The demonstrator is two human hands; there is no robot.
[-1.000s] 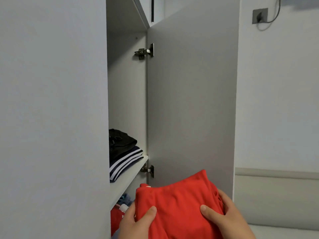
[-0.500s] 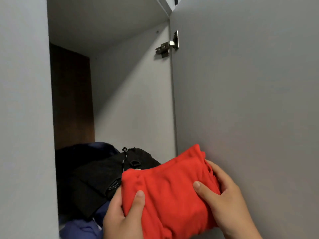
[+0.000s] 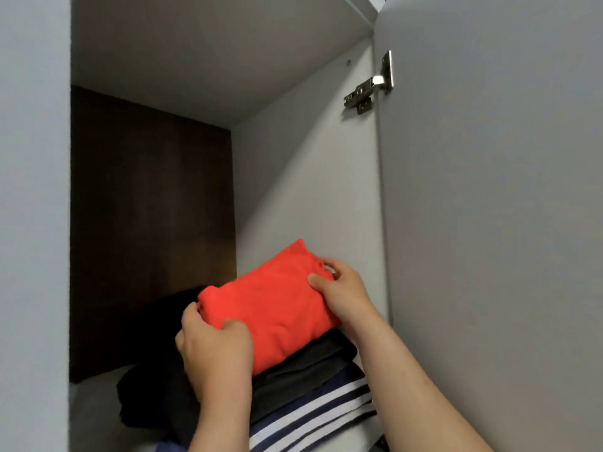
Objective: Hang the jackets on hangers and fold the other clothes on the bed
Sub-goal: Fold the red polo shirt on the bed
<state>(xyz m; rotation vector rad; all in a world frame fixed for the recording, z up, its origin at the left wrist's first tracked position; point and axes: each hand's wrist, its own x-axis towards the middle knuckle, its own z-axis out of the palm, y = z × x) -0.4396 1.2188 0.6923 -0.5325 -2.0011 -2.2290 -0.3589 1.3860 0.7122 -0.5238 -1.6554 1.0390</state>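
A folded red cloth (image 3: pixel 270 308) sits on top of a pile inside the open cupboard. Under it lies a black cloth (image 3: pixel 293 370), and under that a dark blue and white striped cloth (image 3: pixel 313 412). The pile rests on a white shelf (image 3: pixel 94 415). The left hand (image 3: pixel 215 347) grips the near left corner of the red cloth. The right hand (image 3: pixel 342 291) grips its right edge, close to the cupboard's side wall. The cupboard door (image 3: pixel 489 223) stands open on the right, with a metal hinge (image 3: pixel 368 86) near the top.
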